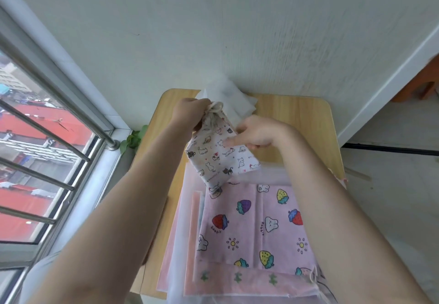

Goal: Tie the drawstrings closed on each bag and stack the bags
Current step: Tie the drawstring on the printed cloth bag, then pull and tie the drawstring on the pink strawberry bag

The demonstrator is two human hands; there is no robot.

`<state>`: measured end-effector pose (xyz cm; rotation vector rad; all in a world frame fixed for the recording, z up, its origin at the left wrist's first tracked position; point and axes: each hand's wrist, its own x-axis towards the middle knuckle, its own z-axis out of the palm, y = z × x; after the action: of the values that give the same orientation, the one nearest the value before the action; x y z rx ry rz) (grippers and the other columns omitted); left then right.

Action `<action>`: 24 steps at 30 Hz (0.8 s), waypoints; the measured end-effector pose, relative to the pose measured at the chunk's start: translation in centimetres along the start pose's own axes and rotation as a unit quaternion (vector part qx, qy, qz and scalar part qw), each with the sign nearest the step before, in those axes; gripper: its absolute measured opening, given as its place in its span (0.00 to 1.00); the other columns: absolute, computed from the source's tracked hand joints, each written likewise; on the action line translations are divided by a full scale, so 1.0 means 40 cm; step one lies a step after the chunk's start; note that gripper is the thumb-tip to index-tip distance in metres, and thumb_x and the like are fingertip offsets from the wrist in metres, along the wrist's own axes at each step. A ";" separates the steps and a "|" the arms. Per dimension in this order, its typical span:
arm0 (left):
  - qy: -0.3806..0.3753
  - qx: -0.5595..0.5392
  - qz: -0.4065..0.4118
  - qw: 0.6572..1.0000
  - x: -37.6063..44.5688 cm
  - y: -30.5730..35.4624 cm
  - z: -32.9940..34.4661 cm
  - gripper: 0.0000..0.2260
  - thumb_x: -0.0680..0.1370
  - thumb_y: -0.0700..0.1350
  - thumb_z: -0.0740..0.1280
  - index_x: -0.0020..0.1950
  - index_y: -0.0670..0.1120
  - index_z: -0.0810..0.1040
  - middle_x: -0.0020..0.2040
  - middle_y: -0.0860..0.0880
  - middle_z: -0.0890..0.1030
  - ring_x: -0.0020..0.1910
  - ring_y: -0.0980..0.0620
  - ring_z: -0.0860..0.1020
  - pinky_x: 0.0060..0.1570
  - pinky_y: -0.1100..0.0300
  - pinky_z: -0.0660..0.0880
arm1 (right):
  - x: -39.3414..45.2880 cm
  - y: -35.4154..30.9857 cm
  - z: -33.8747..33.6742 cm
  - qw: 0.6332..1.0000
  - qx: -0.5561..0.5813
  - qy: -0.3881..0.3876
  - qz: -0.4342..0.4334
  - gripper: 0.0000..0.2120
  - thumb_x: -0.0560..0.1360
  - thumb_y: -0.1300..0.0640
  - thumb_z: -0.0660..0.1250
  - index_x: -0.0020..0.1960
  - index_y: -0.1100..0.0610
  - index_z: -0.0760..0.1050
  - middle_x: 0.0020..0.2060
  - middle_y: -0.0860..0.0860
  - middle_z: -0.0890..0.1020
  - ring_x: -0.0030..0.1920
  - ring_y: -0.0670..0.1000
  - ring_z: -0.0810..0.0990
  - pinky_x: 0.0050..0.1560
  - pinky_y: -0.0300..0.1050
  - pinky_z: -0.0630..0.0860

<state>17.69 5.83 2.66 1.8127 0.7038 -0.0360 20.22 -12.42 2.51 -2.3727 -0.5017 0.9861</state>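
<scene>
at the left edge of the frame a window with metal bars [47,123] looks out on red roofs. toward the centre, the left hand [190,113] is closed around the gathered neck of a small cat-print bag [221,156], by its cream drawstring [215,108]. the bag hangs tilted, held above the wooden desk [297,113]. just right of it, the right hand [259,132] pinches the bag's side. in the lower centre, a pink strawberry-print bag [256,227] lies flat on other pink bags; white bags [232,99] lie at the desk's upper edge.
</scene>
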 end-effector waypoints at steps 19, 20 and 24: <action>0.135 -0.104 -0.086 0.982 0.087 -0.070 -0.034 0.11 0.80 0.46 0.56 0.38 0.48 0.66 0.39 0.48 0.69 0.37 0.49 0.68 0.39 0.55 0.69 | 0.137 -0.021 0.013 0.963 0.013 0.264 -0.059 0.17 0.81 0.58 0.60 0.70 0.56 0.70 0.66 0.52 0.74 0.61 0.52 0.75 0.53 0.42 0.71; 0.167 -0.086 -0.071 0.980 0.073 -0.075 -0.037 0.11 0.79 0.45 0.57 0.36 0.49 0.63 0.37 0.49 0.67 0.38 0.48 0.66 0.39 0.54 0.66 | 0.128 -0.017 0.023 0.961 0.018 0.271 -0.056 0.15 0.81 0.58 0.60 0.67 0.56 0.73 0.63 0.52 0.75 0.60 0.52 0.75 0.52 0.42 0.72; 0.110 -0.025 0.018 0.994 -0.011 -0.101 -0.037 0.07 0.76 0.42 0.60 0.41 0.45 0.76 0.36 0.48 0.77 0.35 0.48 0.73 0.37 0.57 0.69 | 0.068 -0.008 0.068 0.961 0.037 0.271 -0.052 0.10 0.80 0.58 0.59 0.53 0.57 0.78 0.46 0.49 0.81 0.46 0.52 0.80 0.45 0.47 0.78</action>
<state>14.95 7.68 -0.11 1.7978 0.8187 0.2056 19.99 -9.89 -0.41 -2.3835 -0.3631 0.2738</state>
